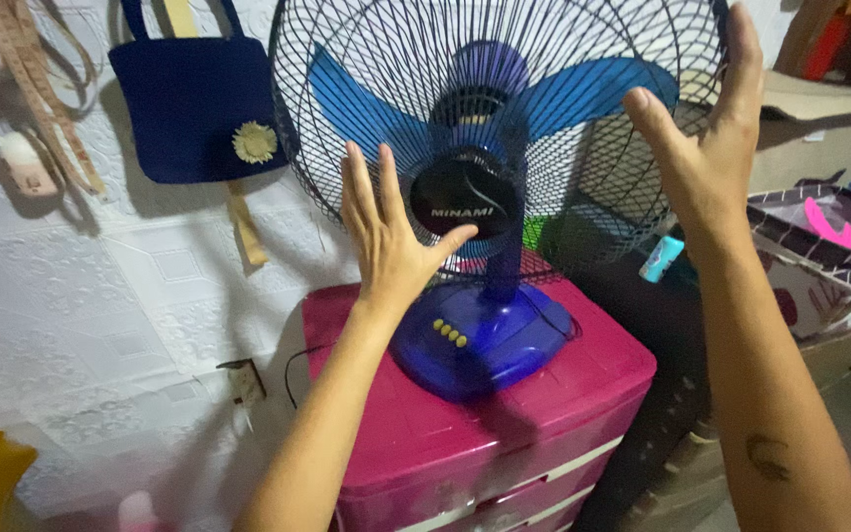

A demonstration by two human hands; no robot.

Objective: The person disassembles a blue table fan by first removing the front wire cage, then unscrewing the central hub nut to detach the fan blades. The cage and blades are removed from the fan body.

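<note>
Fan (490, 197) (one), two open hands

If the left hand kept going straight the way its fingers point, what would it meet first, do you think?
Most likely the wire guard of the blue fan. The left hand is open, fingers pointing at the grille beside the black hub; how near it is cannot be judged.
</note>
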